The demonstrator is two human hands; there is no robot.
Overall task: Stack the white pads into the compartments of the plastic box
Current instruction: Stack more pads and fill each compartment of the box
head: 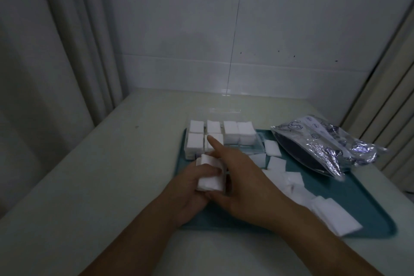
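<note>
Filling the box with pads

Left hand (190,188) grips a stack of pads (210,175) above the tray (367,206); right hand (242,184) points its forefinger onto a filled compartment of the box (257,148).

A crinkled silver foil bag (331,143) lies on a teal tray (358,206) atop the table (112,163).

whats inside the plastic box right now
The plastic box holds stacks of white pads in its compartments, showing only their top sheets. The right hand, index finger out, covers part of the near row, so any compartments there stay hidden.
</note>
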